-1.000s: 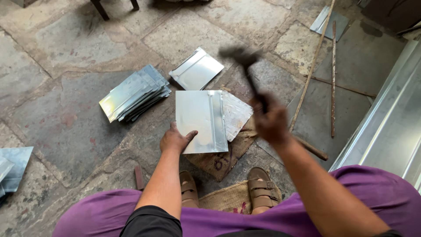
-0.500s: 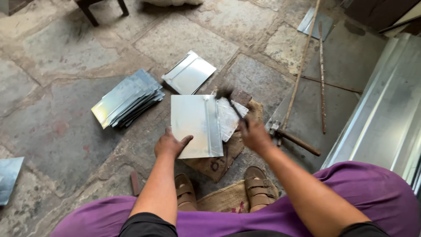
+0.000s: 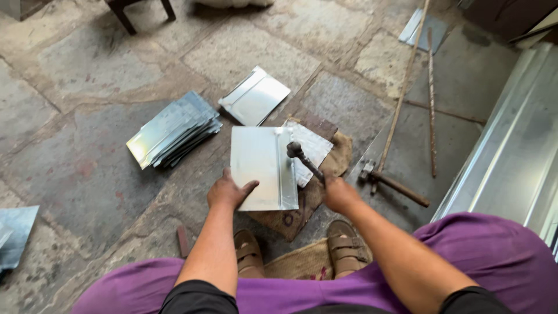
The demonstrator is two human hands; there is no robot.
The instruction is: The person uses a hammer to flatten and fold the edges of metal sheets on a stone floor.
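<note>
**Hammer on sheet, frame centre**

The right hand (image 3: 339,193) grips a hammer (image 3: 304,161), its head touching the sheet (image 3: 256,168) at centre frame. The left hand (image 3: 228,191) lies open, pressing the sheet's lower left edge. A stack (image 3: 173,128) sits upper left.

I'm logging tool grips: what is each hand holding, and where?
Right hand grips a dark metal hammer by its handle; left hand presses the flat shiny metal sheet near its lower edge.

No packages, labels, signs, screens.
</note>
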